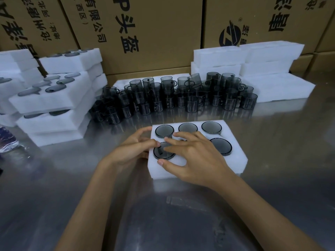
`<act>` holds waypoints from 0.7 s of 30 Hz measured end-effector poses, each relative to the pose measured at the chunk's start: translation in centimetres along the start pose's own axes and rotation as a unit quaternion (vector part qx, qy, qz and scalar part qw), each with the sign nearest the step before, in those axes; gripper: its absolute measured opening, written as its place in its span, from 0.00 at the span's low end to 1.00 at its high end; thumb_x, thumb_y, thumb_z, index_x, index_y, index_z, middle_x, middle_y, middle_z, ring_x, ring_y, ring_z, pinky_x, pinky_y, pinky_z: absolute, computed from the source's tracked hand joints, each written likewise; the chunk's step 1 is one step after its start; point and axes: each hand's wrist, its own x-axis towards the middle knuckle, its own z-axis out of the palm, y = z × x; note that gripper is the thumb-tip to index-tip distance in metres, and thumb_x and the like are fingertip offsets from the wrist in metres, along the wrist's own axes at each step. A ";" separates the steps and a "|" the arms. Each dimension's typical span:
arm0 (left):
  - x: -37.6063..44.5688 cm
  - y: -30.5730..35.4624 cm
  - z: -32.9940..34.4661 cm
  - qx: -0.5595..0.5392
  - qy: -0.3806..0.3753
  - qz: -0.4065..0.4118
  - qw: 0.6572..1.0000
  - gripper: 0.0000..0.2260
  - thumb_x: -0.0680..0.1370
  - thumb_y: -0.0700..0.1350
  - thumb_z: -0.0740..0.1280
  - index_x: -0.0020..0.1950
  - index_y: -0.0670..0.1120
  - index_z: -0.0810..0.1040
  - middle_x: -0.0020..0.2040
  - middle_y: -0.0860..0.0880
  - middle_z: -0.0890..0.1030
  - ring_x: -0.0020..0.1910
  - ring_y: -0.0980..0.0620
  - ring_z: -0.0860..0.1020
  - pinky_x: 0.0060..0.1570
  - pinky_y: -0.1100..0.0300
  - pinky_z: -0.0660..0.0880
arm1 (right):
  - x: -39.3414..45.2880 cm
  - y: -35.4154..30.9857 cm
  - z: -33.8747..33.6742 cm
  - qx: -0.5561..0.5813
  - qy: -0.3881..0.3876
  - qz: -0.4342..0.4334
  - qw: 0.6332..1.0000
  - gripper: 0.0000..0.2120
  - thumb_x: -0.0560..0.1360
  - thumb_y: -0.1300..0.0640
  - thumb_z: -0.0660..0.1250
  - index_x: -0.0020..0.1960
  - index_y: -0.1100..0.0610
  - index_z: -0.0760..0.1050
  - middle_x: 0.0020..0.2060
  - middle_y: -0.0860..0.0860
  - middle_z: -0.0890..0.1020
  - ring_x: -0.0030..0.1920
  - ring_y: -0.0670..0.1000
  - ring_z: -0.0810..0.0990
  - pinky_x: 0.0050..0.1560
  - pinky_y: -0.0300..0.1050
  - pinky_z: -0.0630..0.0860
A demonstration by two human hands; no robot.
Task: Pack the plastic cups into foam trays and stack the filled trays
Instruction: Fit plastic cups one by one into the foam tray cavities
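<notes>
Pressing: right hand [194, 156], fingers spread flat, pushes smoky grey plastic cup [164, 151] into white foam tray [199, 169] front-left pocket.
Left hand [135, 146]: thumb on cup, fingers loosely curled at tray edge.
Risk: uneven pressure could tilt the cup, tearing foam.

The right hand [194, 156] hides the tray's [199, 171] near middle pocket; a wrapped item [7, 140] is cut off at left
</notes>
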 end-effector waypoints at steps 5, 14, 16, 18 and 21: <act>0.3 0.3 0.5 0.102 -0.005 -0.008 0.995 0.32 0.67 0.52 0.78 0.68 0.61 0.70 0.52 0.52 0.83 0.43 0.61 0.84 0.36 0.69 0.77 | 0.3 0.5 -1.4 0.008 0.115 0.095 0.989 0.21 0.77 0.37 0.58 0.49 0.48 0.84 0.45 0.46 0.86 0.52 0.50 0.80 0.55 0.47 0.70; 0.4 0.2 0.7 0.195 0.033 -0.057 0.979 0.06 0.74 0.54 0.71 0.48 0.54 0.85 0.42 0.58 0.85 0.37 0.66 0.81 0.33 0.75 0.71 | -1.0 9.1 -4.8 0.190 -0.013 0.459 0.868 0.26 0.76 0.37 0.65 0.33 0.58 0.68 0.29 0.55 0.71 0.31 0.54 0.69 0.36 0.46 0.62; 0.5 0.3 0.9 0.148 0.045 -0.031 0.987 0.06 0.75 0.52 0.71 0.51 0.58 0.83 0.46 0.59 0.85 0.42 0.64 0.82 0.36 0.73 0.72 | -0.8 9.2 -4.7 0.250 0.033 0.448 0.858 0.24 0.76 0.38 0.67 0.35 0.58 0.71 0.31 0.56 0.70 0.33 0.51 0.68 0.38 0.46 0.62; 0.5 0.2 1.2 0.075 0.055 0.008 0.996 0.12 0.76 0.47 0.70 0.56 0.61 0.79 0.47 0.61 0.85 0.45 0.63 0.83 0.36 0.72 0.74 | -0.6 9.0 -4.3 0.318 0.094 0.442 0.834 0.26 0.76 0.39 0.67 0.35 0.62 0.72 0.33 0.55 0.70 0.35 0.51 0.68 0.41 0.46 0.62; 0.2 -0.1 1.7 -0.043 0.066 0.018 0.997 0.20 0.71 0.46 0.71 0.61 0.61 0.76 0.49 0.58 0.85 0.46 0.59 0.84 0.42 0.63 0.80 | -0.4 8.7 -3.6 0.406 0.161 0.432 0.789 0.30 0.75 0.38 0.67 0.41 0.68 0.75 0.34 0.56 0.75 0.37 0.51 0.72 0.42 0.47 0.67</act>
